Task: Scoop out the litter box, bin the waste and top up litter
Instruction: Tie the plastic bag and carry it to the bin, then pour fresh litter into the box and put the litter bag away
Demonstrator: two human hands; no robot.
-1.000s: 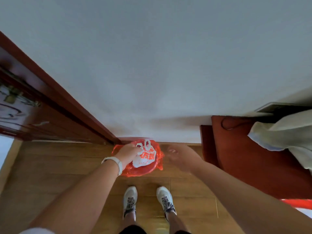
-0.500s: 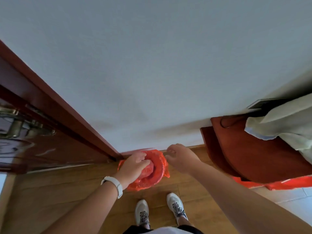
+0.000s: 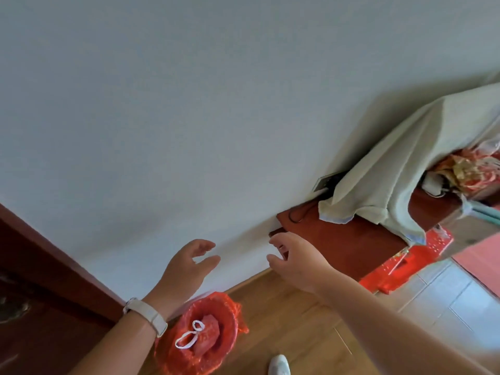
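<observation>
Both empty: left hand (image 3: 186, 269) & right hand (image 3: 295, 259) half-open; bin (image 3: 200, 339) cut off.

You face a plain pale wall (image 3: 189, 117) that fills most of the view. At lower left stands a dark reddish-brown wooden door frame (image 3: 48, 266). The floor is wood-look planking (image 3: 292, 320), meeting pale tiles (image 3: 454, 301) at lower right. To your right, a red-brown desk (image 3: 338, 239) sits against the wall. A pale green cloth (image 3: 400, 171) is draped over its far end and hangs past the front edge. A dark cable (image 3: 297, 215) loops on the desk top near a wall socket plate (image 3: 323, 181). Crumpled red and gold wrapping (image 3: 465, 171) lies under the cloth's raised edge. Flat red packaging (image 3: 405, 263) lies on the floor below the desk.
</observation>
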